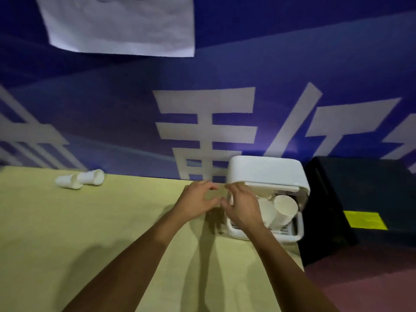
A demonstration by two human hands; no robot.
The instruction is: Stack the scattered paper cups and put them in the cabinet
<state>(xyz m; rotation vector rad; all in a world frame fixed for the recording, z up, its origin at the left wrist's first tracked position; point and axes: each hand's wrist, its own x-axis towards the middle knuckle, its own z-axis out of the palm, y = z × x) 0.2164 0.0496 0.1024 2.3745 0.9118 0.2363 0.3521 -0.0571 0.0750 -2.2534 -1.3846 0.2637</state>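
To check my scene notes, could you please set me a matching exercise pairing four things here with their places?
1. loose cups
2. stacked cups
3. black box
4. white sheet

a. inside the white cabinet
b. high on the blue wall
c. lying at the far left of the table
d. right of the cabinet

Pairs: 1-c; 2-a; 3-d; 4-b.

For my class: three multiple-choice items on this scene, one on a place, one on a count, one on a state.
1. The white cabinet stands: A at the table's right end; B at its left end; C on the floor.
2. Loose paper cups at the far left: A none; B two; C five.
3. Those cups are: A upright; B upside down; C on their sides.
Answers: 1 A, it sits beside the black box; 2 B, two show; 3 C, their walls lie on the table.
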